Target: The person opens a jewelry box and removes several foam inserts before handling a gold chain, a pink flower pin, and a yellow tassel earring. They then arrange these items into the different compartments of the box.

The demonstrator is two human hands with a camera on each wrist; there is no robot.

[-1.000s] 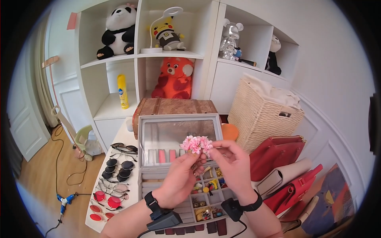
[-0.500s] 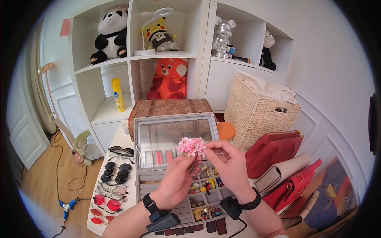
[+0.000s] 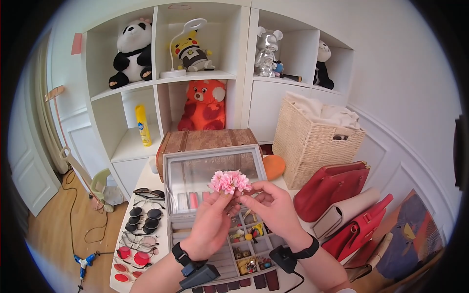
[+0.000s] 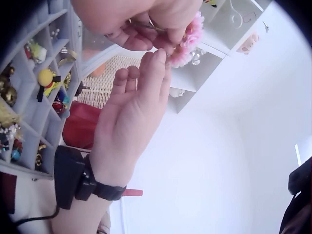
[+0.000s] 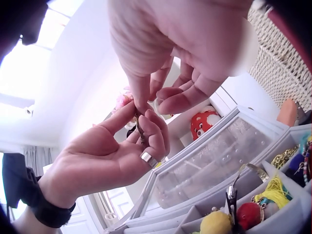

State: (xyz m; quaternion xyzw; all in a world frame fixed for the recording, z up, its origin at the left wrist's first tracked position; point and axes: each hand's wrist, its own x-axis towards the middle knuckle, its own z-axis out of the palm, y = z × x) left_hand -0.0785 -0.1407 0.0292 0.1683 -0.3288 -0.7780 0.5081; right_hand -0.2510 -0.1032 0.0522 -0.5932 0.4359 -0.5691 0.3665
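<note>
A pink flower ornament (image 3: pixel 228 181) is held up over the open jewelry box (image 3: pixel 181 213). My left hand (image 3: pixel 209 225) pinches it from below between thumb and fingers; in the right wrist view a thin dark metal piece (image 5: pixel 141 130) shows between the left fingers (image 5: pixel 155 134). At the ornament's right side, the right hand (image 3: pixel 274 209) has thumb and forefinger together at its edge, seen also in the left wrist view, where the flower (image 4: pixel 184 48) is partly hidden behind the left hand (image 4: pixel 141 17). Compartments of the box hold small colorful jewelry (image 3: pixel 249 236).
Several glasses (image 3: pixel 141 217) lie in a column on the table's left. Behind the box stands a brown patterned chest (image 3: pixel 205 139), with an orange round object (image 3: pixel 274 167) beside it. A wicker basket (image 3: pixel 312 141) and red bags (image 3: pixel 332 188) are on the right.
The head view has shifted, so the shelves sit lower and further left. Both hands and the flower ornament appear slightly further left, with the grip much the same.
</note>
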